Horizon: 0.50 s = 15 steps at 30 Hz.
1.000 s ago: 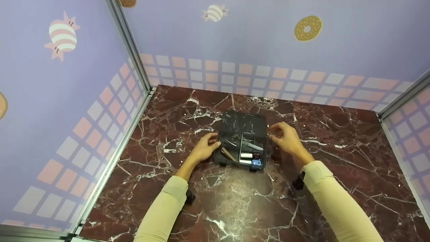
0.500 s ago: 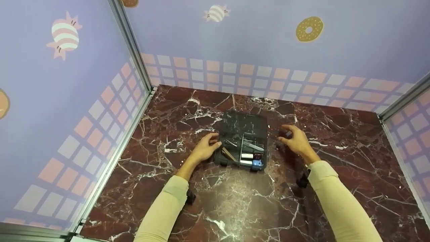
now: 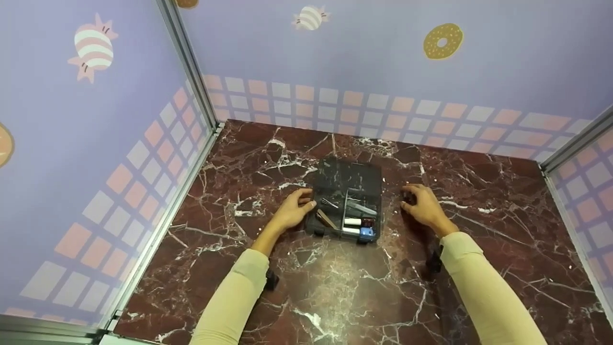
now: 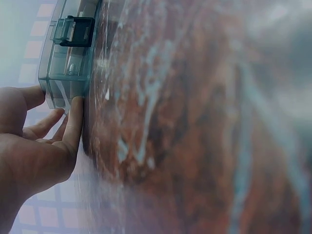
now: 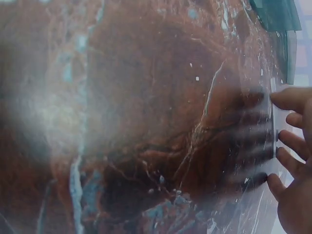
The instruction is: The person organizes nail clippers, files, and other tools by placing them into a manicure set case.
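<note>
A dark translucent compartment box [image 3: 310, 227] lies on the table with its lid [image 3: 349, 172] folded back. My left hand [image 3: 290, 210] touches its left side, the thumb at the rim; in the left wrist view its fingers [image 4: 73, 124] lie against the box wall. My right hand [image 3: 425, 206] is apart from the box, to its right, low over the table with fingers loosely bent; I see nothing held. Inside the box are a blue item [image 3: 367, 232] and a dark red item [image 3: 368, 222], each with a white part, a brown strip [image 3: 326, 220], and a grey flat piece [image 3: 361, 208].
Dark red marble-patterned table [image 3: 354, 297] surrounds the box. A purple patterned wall [image 3: 364, 52] stands behind, with a left side wall [image 3: 129, 110] and metal corner posts. A small metallic item [image 3: 329, 203] sits in the box's back left compartment.
My right hand has left the box's right side, moved to the right and a little toward me, and lowered toward the table. My left hand and the box stay in place.
</note>
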{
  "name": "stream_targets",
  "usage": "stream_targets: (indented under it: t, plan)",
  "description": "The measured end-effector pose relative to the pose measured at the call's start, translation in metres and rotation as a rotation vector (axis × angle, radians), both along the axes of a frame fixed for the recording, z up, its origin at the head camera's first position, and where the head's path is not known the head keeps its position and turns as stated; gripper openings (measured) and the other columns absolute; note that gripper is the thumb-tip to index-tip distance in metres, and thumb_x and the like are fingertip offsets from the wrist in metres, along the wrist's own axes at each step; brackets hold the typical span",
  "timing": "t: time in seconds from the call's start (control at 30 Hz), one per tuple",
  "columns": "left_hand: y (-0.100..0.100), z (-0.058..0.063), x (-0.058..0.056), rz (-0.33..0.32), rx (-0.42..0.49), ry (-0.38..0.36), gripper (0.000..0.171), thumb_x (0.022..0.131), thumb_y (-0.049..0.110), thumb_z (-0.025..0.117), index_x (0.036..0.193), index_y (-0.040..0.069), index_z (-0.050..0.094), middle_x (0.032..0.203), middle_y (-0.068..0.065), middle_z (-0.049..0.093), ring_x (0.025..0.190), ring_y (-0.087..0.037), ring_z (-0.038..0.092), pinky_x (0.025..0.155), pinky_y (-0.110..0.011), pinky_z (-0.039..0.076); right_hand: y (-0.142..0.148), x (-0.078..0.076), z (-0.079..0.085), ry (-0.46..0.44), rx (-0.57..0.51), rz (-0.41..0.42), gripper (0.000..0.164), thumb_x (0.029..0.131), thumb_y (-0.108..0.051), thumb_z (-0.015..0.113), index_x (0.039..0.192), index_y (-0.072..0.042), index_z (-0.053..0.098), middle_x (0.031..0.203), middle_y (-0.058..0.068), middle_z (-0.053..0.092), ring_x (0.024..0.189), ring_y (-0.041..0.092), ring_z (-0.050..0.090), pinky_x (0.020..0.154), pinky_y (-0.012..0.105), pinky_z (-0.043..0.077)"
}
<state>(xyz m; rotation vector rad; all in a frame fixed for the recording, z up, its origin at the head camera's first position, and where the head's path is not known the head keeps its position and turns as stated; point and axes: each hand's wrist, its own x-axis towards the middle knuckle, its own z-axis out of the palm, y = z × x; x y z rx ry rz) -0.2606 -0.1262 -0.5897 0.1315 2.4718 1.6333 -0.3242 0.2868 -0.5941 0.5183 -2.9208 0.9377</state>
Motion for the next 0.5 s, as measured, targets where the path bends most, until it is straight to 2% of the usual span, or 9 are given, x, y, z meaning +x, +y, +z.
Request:
stream_targets:
  t: [0.17,0.33,0.5]
  plan:
    - [0.000,0.000,0.000,-0.001,-0.005,0.002,0.052,0.108,0.022,0.064,0.156,0.004,0.050,0.154,-0.017,0.054,0.141,-0.033,0.055,0.117,-0.046,0.046,-0.003,0.002,-0.002,0.021,-0.017,-0.053,0.037,0.091,-0.002,0.078,0.126,0.006,0.072,0.127,0.028,0.062,0.120,0.048,0.051,0.105,0.060,0.041]
    - [0.000,0.000,-0.001,0.001,-0.007,0.003,0.052,0.108,0.022,0.064,0.155,0.004,0.050,0.154,-0.017,0.054,0.140,-0.032,0.055,0.117,-0.046,0.045,-0.010,0.006,-0.006,0.058,-0.042,-0.078,0.022,0.089,0.000,0.077,0.110,0.007,0.075,0.107,0.023,0.064,0.101,0.041,0.055,0.091,0.054,0.045]
    - [0.000,0.000,0.000,0.001,-0.005,-0.002,0.052,0.108,0.022,0.064,0.155,0.005,0.050,0.154,-0.017,0.054,0.140,-0.032,0.055,0.117,-0.046,0.046,-0.015,0.008,-0.007,0.041,-0.067,-0.101,0.011,0.089,0.002,0.075,0.099,0.005,0.074,0.097,0.020,0.064,0.089,0.037,0.060,0.082,0.047,0.048]
